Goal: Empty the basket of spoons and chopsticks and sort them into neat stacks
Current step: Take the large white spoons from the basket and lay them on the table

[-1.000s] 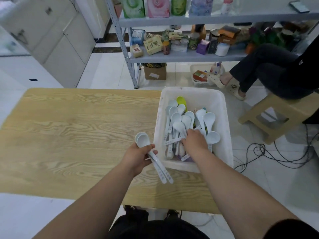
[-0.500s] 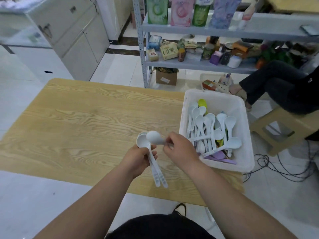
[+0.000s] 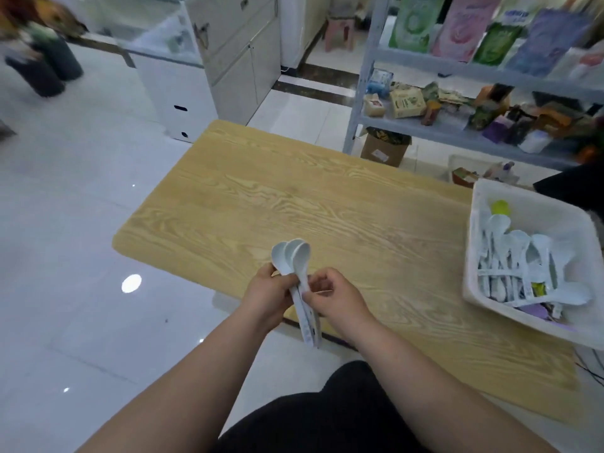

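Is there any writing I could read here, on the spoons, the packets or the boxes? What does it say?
Nothing here can be read.
Handles of the stacked spoons: print, blurred.
Shelf pouches: lettering blurred.
Yellow box: print too small.
Sticker on the cardboard box: too small.

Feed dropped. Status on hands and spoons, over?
Left hand and right hand grip stacked spoons over table edge. Basket far from empty. Nothing in the way.

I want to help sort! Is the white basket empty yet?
Not empty. Many white plastic spoons lie inside the white plastic basket, plus a yellow-green one.
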